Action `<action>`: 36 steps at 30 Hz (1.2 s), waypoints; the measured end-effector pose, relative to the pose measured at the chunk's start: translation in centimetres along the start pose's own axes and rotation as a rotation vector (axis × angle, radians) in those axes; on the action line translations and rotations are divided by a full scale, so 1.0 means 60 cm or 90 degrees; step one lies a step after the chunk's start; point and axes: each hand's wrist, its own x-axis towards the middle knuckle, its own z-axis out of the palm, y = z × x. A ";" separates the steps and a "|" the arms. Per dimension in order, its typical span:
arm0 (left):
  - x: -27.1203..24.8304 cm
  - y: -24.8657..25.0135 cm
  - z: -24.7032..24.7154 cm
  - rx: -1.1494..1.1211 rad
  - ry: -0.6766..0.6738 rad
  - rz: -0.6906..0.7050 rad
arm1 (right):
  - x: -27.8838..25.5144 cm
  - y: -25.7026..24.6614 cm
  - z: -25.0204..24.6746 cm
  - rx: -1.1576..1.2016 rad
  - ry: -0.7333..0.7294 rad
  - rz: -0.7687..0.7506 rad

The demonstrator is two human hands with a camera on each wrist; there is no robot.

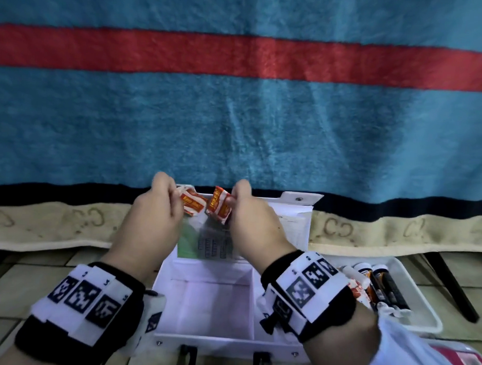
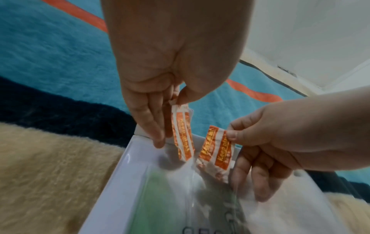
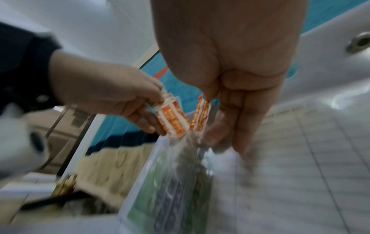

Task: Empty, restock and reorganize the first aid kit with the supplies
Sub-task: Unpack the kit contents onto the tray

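The white first aid kit (image 1: 228,343) lies open in front of me, its lid (image 1: 296,209) upright; the base compartments that show hold nothing. A clear pocket (image 1: 205,241) on the lid holds a green sheet and printed papers. My left hand (image 1: 176,196) pinches a strip of orange-and-white plaster packets (image 1: 191,205) above that pocket. My right hand (image 1: 234,198) pinches a second strip (image 1: 220,207) beside it. In the left wrist view thumb and fingers (image 2: 176,101) pinch the strip's top (image 2: 183,134). The right wrist view, blurred, shows the right strip (image 3: 201,117) hanging over the pocket.
A white tray (image 1: 432,312) right of the kit holds dark bottles (image 1: 386,285) and more orange packets. A pink-red packet (image 1: 463,362) lies at the bottom right. A blue blanket with a red stripe (image 1: 238,56) hangs behind. A black leg (image 1: 452,288) slants at the right.
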 end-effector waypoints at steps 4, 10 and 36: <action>-0.016 0.032 -0.012 -0.074 0.025 -0.013 | -0.010 0.004 -0.041 0.078 0.074 0.007; -0.069 0.120 0.002 -0.157 -0.048 0.062 | -0.103 0.045 -0.166 0.229 0.217 0.055; -0.266 0.346 0.245 -0.167 -0.657 0.261 | -0.550 0.304 -0.138 0.229 0.242 0.641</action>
